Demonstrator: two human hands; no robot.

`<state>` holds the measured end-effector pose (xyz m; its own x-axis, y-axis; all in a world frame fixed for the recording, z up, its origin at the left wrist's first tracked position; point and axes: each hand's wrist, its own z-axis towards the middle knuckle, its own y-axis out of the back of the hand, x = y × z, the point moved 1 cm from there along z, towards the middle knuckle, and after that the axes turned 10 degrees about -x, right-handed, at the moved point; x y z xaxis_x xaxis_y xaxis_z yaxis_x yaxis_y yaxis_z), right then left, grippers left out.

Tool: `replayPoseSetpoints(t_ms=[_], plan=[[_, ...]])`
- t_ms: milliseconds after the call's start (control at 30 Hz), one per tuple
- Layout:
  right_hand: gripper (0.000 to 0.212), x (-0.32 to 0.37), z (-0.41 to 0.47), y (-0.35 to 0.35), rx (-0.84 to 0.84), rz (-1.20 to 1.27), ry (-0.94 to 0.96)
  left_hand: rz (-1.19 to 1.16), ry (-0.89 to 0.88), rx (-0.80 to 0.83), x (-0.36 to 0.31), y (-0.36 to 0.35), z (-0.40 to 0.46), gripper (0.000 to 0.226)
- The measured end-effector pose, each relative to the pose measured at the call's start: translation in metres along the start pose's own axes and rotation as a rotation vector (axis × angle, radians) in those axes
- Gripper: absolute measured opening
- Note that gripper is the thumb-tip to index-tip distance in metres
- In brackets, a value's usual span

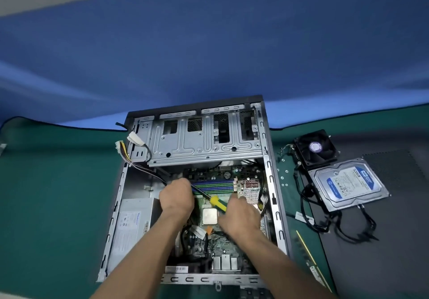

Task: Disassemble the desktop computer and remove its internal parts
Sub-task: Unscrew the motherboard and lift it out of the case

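Inside the open computer case [270, 182], the right hand [239, 217] grips a yellow-handled screwdriver [217, 202]; the left hand [177, 197] curls over its shaft.

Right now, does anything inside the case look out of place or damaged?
Nothing looks damaged. One oddity: the yellow-and-green-handled screwdriver lies slanted across the green motherboard, its shaft under the left hand, its handle by the bare square processor.

I get even, soft overhead light, faint shadows, no harsh glare; wide-angle warping bends the edges, which look smeared and soft.
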<state>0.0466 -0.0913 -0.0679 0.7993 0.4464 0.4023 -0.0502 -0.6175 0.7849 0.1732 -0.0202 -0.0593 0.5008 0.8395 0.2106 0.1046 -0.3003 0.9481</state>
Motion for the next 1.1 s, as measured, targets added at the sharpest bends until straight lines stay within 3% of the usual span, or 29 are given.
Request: replayPoseSetpoints(t_ms=[67,167,267,333,400,533,600,867,1100], plan=[[0.046,0.002,-0.002,0.002,0.014,0.035,-0.041,-0.129,-0.002,0.006,0.003,0.009,-0.009,0.012],[0.022,0.006,-0.006,0.01,-0.055,0.057,0.019,-0.314,0.019,0.008,0.016,0.021,-0.023,0.016],[0.031,0.007,-0.01,0.013,-0.075,0.139,0.13,-0.512,0.038,-0.005,0.028,0.035,-0.035,0.015],[0.017,0.007,-0.014,0.016,-0.082,0.282,0.214,-0.613,0.012,-0.034,0.033,0.047,-0.041,0.016],[0.02,0.008,-0.018,0.023,-0.12,0.452,0.265,-0.681,-0.035,-0.065,0.034,0.061,-0.046,0.015],[0.022,0.007,-0.026,0.051,-0.013,0.932,0.183,-0.887,-0.163,0.029,0.018,0.086,-0.053,0.014],[0.02,0.0,-0.028,0.068,0.027,1.03,0.143,-0.983,-0.198,0.064,0.004,0.096,-0.056,0.011],[0.016,-0.047,-0.033,0.111,-0.076,1.278,0.029,-1.043,-0.369,-0.008,-0.061,0.122,-0.064,0.01],[0.016,-0.088,-0.03,0.121,-0.088,1.482,-0.153,-0.958,-0.544,-0.024,-0.104,0.123,-0.068,0.006]])
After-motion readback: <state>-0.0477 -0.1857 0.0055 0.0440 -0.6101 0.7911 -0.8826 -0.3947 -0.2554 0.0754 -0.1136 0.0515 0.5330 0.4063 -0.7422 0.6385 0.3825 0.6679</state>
